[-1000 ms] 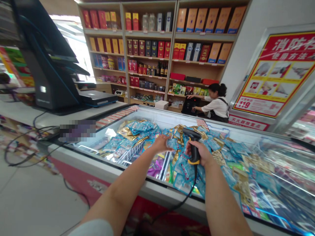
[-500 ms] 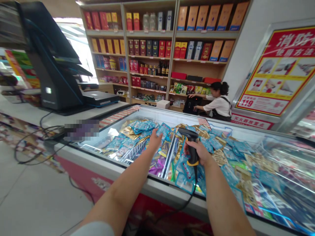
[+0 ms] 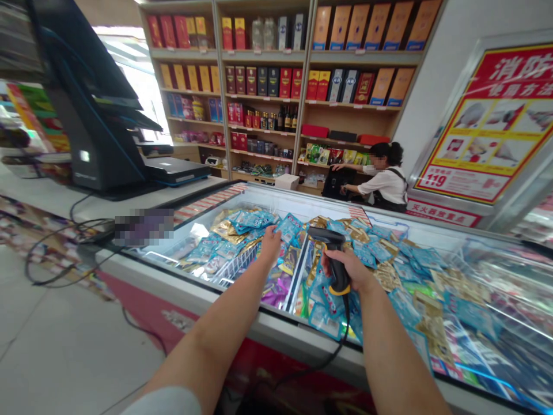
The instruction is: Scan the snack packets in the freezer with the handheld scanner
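Pinched in my left hand (image 3: 271, 245) is a blue snack packet (image 3: 290, 226), held up over the left part of a chest freezer (image 3: 190, 291). My right hand (image 3: 355, 268) wraps around the handle of a black and yellow barcode scanner (image 3: 339, 271). The scanner's head points left toward the packet, and its cord hangs down over the freezer's front edge. Heaps of blue and gold packets (image 3: 417, 256) lie beneath and to the right of my hands. Purple packets (image 3: 276, 288) lie below my left hand, whose far fingertips are partly hidden.
A white wire basket (image 3: 239, 262) stands inside the freezer. At left, a checkout terminal (image 3: 97, 132) sits on a counter with loose cables (image 3: 56, 276). Beyond the freezer, a person (image 3: 386, 181) bends beside shelves of boxes (image 3: 261, 80). A fire-safety poster (image 3: 492, 121) hangs at right.
The scanner has shifted slightly left and its handle has tilted, the lower end swinging right. My left hand and the packet have moved only a little. The person behind is nearly still.
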### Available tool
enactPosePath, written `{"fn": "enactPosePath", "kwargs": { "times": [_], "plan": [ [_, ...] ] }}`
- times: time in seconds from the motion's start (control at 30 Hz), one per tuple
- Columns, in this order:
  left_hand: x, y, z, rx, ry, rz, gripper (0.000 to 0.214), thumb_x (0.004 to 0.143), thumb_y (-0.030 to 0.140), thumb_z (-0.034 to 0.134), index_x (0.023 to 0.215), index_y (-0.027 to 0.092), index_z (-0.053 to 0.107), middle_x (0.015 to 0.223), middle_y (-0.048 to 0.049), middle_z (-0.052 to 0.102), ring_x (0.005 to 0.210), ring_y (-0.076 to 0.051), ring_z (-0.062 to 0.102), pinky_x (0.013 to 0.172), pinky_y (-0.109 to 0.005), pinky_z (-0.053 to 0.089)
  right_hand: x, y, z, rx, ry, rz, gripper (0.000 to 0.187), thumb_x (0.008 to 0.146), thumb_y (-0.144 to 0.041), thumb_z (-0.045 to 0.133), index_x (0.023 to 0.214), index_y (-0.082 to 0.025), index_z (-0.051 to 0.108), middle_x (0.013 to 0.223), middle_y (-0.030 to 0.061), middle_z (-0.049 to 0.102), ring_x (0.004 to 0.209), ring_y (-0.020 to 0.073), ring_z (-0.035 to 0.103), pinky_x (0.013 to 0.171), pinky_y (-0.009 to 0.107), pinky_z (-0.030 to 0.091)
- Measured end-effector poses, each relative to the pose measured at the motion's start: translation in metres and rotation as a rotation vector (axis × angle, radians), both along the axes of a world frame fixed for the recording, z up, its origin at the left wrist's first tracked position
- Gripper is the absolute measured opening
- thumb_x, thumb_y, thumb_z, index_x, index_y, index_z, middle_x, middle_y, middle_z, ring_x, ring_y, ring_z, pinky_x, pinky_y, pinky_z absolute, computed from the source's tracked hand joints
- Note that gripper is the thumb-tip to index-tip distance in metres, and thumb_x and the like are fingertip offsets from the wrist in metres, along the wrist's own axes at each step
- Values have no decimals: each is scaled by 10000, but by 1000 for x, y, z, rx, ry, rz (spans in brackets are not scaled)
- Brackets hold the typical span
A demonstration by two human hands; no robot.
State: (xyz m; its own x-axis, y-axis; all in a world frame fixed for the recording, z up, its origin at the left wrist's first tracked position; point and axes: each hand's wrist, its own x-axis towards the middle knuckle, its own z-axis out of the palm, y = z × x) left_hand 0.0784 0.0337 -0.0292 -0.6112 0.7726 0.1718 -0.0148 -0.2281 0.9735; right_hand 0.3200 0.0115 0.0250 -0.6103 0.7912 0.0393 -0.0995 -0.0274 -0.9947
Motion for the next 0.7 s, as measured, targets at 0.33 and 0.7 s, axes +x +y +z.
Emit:
{"fn": "enactPosePath", "kwargs": {
  "times": [0.33,0.7],
  "plan": [
    [-1,3,-4,39,-80,-30,247,839,209,472,1085,193,476,790,3,550,656,-124,581,698,-294,510,-1,2,-5,3,-69,33,273,751,-371,645,656,-118,679,575,50,641,476,131,577,477,240,468],
    [0,-4,3,3,187,133,259,855,248,461,1102,177,494,622,46,453,545,-133,489,614,-281,455,-2,2,-4,-62,11,-20,261,737,-382,680,673,-130,668,594,37,645,474,133,579,459,244,469]
  ]
}}
